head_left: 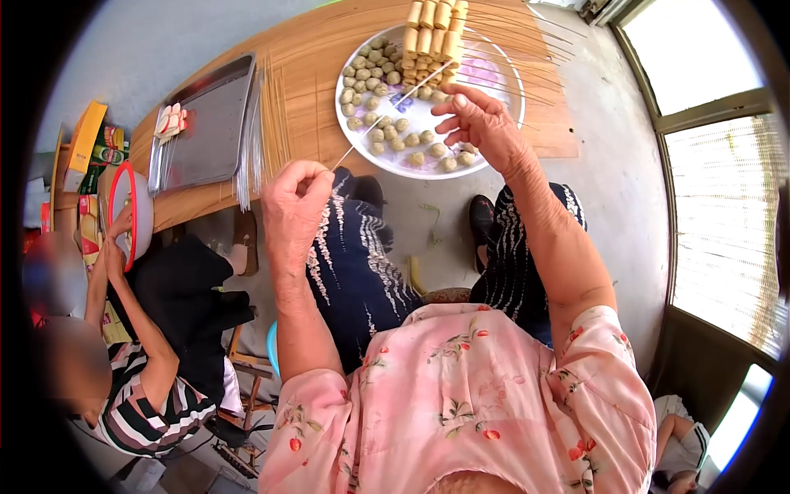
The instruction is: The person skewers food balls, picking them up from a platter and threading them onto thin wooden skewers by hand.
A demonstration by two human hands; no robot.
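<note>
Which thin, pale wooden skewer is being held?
The thin pale skewer in the left hand, slanting over the round white tray; other skewers lie untouched on the brown wooden table.

A wooden table stands ahead of the left hand, with a pale bluish wall beyond. Grey floor lies below the right hand; well to its right, daylight glows through a dark-framed window and a blind.

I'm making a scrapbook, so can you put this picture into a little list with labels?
Left hand: holding a thin stick
Right hand: above the round plate, grip unclear
On plate: small greenish balls, stacked tan rolls
Left of plate: metal tray with pale pieces
Nearby: another person's hands at a red-rimmed bowl
</note>
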